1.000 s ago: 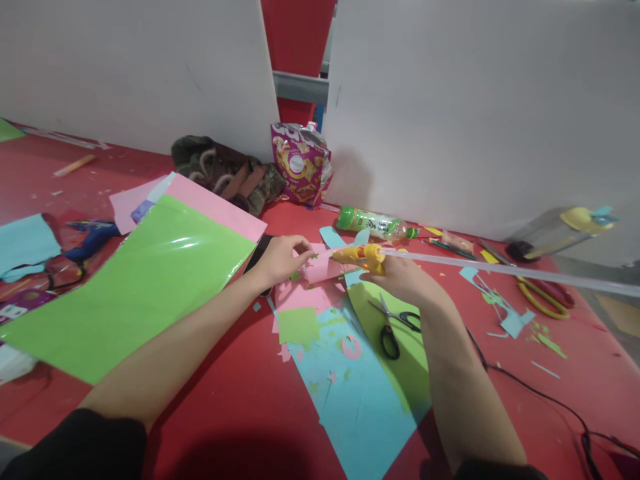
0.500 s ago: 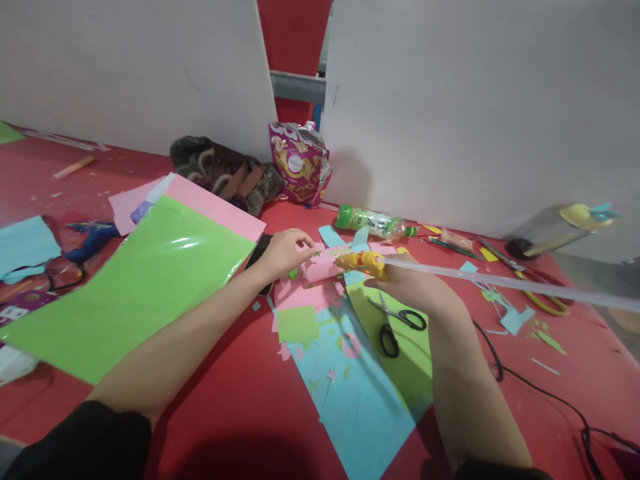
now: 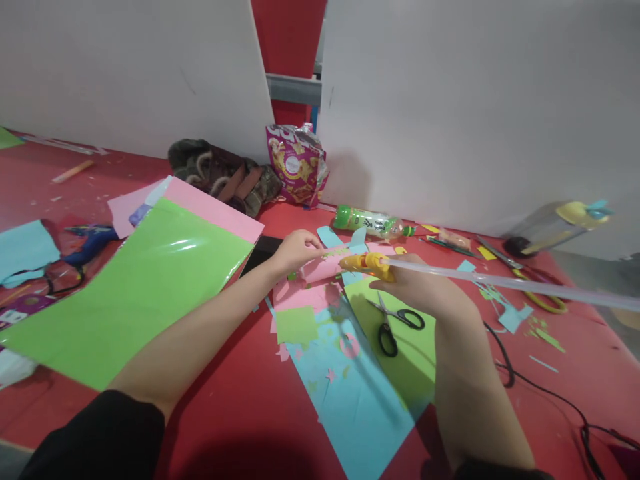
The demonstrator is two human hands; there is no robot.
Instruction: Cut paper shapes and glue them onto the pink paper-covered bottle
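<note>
"Two hands; grips?"
"Right hand (image 3: 417, 283) clamped round the yellow glue gun (image 3: 369, 265). Left hand (image 3: 300, 252) at the pink paper piece (image 3: 321, 269); can't tell if pinching."
"Paper where?"
"Between the hands, over the red table (image 3: 240, 400). Best: steady edge, thin bead, skin clear."
"Hidden?"
"Trigger. Nozzle (image 3: 344, 264) maybe touching paper, too blurry. Clear glue stick (image 3: 500, 280) cut off at right."

A: ok so what's shiny in here?

B: green sheet (image 3: 165, 293) on the left, super glossy, plasticky sheen. Snack bag (image 3: 295, 167) upper centre looks like crinkly foil

A: and the yellow gun (image 3: 367, 264) mid-frame?

B: plastic I'd say, and the translucent rod (image 3: 480, 279) at right looks smooth. Blue paper (image 3: 360, 393) bottom centre is pretty matt, scissors (image 3: 387, 315) above it have metal blades, black plastic handles
</note>
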